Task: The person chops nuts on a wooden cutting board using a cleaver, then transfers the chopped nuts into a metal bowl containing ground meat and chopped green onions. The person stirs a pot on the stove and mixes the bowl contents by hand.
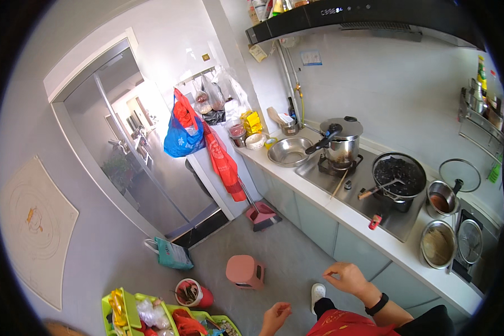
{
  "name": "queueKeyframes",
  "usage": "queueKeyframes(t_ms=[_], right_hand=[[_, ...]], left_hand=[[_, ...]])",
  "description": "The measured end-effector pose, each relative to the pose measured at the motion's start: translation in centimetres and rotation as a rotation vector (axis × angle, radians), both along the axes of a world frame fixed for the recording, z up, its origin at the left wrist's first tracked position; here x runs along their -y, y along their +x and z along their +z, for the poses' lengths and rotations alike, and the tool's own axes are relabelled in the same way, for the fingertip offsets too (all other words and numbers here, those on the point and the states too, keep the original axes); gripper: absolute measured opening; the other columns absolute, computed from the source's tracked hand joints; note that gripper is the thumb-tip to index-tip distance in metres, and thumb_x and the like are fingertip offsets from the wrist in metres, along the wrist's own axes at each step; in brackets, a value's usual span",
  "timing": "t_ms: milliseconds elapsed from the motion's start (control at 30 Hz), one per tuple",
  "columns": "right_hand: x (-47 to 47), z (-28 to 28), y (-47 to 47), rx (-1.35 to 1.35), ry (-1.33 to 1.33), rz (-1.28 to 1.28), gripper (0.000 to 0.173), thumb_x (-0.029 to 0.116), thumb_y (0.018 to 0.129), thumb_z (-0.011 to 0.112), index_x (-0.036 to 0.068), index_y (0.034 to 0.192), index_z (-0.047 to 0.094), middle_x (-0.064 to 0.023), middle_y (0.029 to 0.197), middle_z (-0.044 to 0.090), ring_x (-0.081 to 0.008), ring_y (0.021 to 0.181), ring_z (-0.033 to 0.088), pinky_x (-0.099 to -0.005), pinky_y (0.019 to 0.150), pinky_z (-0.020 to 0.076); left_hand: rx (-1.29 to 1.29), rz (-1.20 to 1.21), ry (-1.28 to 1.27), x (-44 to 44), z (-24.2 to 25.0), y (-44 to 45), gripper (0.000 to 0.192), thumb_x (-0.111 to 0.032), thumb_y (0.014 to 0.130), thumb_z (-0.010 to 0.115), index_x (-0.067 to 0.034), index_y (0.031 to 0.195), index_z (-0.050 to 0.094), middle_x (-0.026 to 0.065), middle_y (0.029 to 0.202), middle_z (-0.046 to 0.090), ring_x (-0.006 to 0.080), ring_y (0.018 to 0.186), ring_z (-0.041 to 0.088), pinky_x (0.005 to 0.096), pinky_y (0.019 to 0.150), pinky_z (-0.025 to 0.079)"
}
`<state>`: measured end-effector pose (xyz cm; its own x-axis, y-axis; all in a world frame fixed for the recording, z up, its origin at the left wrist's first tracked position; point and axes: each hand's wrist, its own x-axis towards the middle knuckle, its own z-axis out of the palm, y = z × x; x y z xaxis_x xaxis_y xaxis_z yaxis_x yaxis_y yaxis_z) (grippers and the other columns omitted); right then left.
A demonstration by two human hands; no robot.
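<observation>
My right hand, with a black band on its wrist, hovers in front of the counter edge, its fingers curled; whether something small is between them I cannot tell. Lower and to the left, my left hand is half curled above the floor, its fingertips close together. Nearest on the counter are a small red packet at the stove's edge and a black wok holding dark food, with a wooden-handled utensil across its rim. A pressure cooker stands on the other burner.
A pink stool and a red bucket stand on the floor, near green baskets. Farther along the counter is a steel basin. Steel pots and a bowl stand at the right. A broom and dustpan rest by the cabinets.
</observation>
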<state>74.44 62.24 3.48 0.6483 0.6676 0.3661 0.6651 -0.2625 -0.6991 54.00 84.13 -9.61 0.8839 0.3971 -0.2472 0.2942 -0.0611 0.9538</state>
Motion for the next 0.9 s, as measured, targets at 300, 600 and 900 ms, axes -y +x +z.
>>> queueKeyframes(t_ms=[300, 600, 900], right_hand=[[-11.6, -0.7, 13.9, -0.234, 0.064, 0.247, 0.014, 0.021, 0.086, 0.068, 0.01, 0.094, 0.071, -0.0074, 0.093, 0.072, -0.0274, 0.086, 0.068, -0.0368, 0.075, 0.0531], [-16.1, -1.0, 24.3, -0.304, 0.07, 0.094, 0.01, 0.014, 0.085, 0.071, 0.007, 0.092, 0.073, -0.0101, 0.089, 0.072, -0.0266, 0.084, 0.069, -0.0338, 0.072, 0.0536], [-22.3, -3.8, 32.3, -0.348, 0.137, -0.371, 0.008, 0.001, 0.079, 0.075, 0.001, 0.087, 0.073, -0.012, 0.082, 0.072, -0.0204, 0.077, 0.07, -0.0306, 0.07, 0.0541]], left_hand=[[0.007, 0.241, -0.347, -12.8, 3.4, 15.6, 0.023, -0.015, 0.098, 0.059, 0.0, 0.114, 0.062, 0.0128, 0.105, 0.069, 0.023, 0.086, 0.07, 0.0321, 0.077, 0.057], [0.175, 0.259, -0.513, -25.5, 6.1, 34.5, 0.024, -0.021, 0.099, 0.057, -0.002, 0.113, 0.061, 0.0145, 0.102, 0.069, 0.0256, 0.086, 0.07, 0.0365, 0.079, 0.058], [0.442, 0.239, -0.602, -48.1, 9.0, 61.3, 0.02, -0.014, 0.097, 0.058, 0.001, 0.11, 0.058, 0.019, 0.102, 0.067, 0.0304, 0.095, 0.069, 0.0385, 0.082, 0.059]])
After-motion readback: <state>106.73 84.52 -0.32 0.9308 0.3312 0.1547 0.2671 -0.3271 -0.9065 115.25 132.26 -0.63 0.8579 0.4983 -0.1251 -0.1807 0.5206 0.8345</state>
